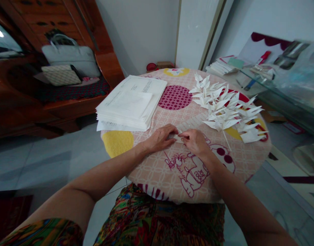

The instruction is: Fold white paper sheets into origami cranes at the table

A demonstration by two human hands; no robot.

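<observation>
Both my hands rest on a round table (146,171) covered with a patterned pink cloth. My left hand (162,137) and my right hand (195,140) meet over a small folded piece of white paper (176,137), fingers curled and pinching it from each side against the cloth. Most of the paper is hidden under my fingers. A stack of white paper sheets (132,102) lies to the left of my hands. A heap of several folded white paper cranes (227,109) lies to the right, beyond my right hand.
A dark wooden bench (70,102) at the left holds a grey bag (72,58) and a quilted pouch (61,74). A glass-topped shelf (274,85) with papers and pens stands at the right. Grey tiled floor (44,160) surrounds the table.
</observation>
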